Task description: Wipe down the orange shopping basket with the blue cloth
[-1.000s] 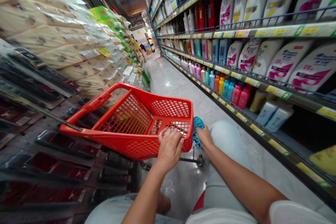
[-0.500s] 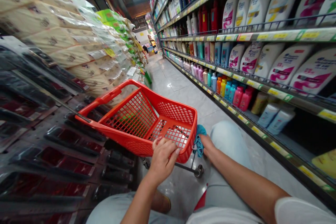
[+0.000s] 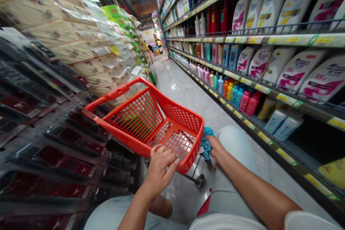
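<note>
The red cart (image 3: pixel 197 147) stands in the aisle, the left hand (image 3: pixel 161 167) curling its fingers over the near rim by the front corner, a grip suited to steadying it. The right hand (image 3: pixel 217 146) grips a blue bundle, perhaps cloth, just outside the front edge, leaving the basket's inside unobstructed. Counted: one cart, one bundle; along the bottom shelf's (image 3: pixel 252 125) front edge, two pink bottles (image 3: pixel 245 101) and two pale-blue bottles (image 3: pixel 275 121).

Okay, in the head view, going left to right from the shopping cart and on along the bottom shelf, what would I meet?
Red plastic shopping cart, crumpled blue bundle, orange bottle, yellow bottle, two blue bottles, two pink bottles, two white-and-light-blue bottles, yellow item.
</note>
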{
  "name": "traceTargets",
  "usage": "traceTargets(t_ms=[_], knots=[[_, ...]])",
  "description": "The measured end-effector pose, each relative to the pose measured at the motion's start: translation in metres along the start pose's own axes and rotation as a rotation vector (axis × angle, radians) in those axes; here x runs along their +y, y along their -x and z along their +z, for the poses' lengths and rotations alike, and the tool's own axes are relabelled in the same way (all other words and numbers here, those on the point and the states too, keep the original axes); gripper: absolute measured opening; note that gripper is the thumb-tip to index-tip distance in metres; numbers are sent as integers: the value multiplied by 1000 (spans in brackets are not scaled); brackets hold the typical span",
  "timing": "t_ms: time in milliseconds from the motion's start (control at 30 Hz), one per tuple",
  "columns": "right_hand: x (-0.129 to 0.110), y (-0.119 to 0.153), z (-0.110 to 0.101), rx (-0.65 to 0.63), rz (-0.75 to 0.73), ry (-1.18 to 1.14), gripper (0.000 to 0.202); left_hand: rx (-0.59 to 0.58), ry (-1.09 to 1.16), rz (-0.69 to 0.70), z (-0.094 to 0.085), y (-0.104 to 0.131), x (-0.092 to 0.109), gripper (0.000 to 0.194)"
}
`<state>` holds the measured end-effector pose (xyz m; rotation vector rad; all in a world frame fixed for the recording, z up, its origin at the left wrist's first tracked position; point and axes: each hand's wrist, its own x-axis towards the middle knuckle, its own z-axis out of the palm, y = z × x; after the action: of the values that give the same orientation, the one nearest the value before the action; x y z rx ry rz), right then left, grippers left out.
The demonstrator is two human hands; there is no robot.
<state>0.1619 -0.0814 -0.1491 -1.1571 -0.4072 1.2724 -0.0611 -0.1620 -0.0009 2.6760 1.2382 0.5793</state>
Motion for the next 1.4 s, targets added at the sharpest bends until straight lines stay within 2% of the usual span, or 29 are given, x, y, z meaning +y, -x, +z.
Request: traceTargets(t_ms=[133, 200, 300, 400, 500, 600, 733, 833, 933, 1033, 1100, 1233, 1333, 1400], knots=[[-37, -7, 2, 69, -113, -27, 29, -4, 7, 22, -4, 8, -2, 34], [-60, -13, 5, 58, -234, 30, 36, -5, 14, 40, -6, 12, -3, 33], [-82, -9, 6, -31, -499, 298, 36, -25, 23, 52, -10, 19, -4, 33], [-90, 10, 3, -78, -760, 597, 34, -50, 33, 52, -15, 25, -5, 35], [-99, 31, 1, -169, -914, 874, 39, -98, 44, 56, -20, 27, -3, 38], [-116, 43, 6, -261, -932, 1172, 39, -130, 59, 52, -21, 25, 2, 39], [-134, 56, 10, -264, -859, 1463, 26, -108, 69, 68, -17, 22, 2, 40], [-132, 75, 5, -286, -823, 1537, 20, -61, 25, 86, -19, 25, -15, 44], [-125, 98, 2, -329, -793, 1536, 17, -11, -32, 42, -27, 27, -35, 49], [-122, 106, 12, -386, -733, 1517, 16, 44, -98, -103, -31, 23, -33, 50], [-123, 99, 26, -437, -700, 1508, 15, 57, -126, -176, -21, 17, -15, 45], [-122, 77, 57, -438, -695, 1465, 16, 55, -210, -130, 24, 4, 21, 28], [-108, 78, 68, -357, -717, 1418, 16, 97, -415, -180, 47, -2, 21, 27], [-94, 87, 67, -366, -770, 1376, 21, 92, -438, -201, 48, -5, 12, 25]])
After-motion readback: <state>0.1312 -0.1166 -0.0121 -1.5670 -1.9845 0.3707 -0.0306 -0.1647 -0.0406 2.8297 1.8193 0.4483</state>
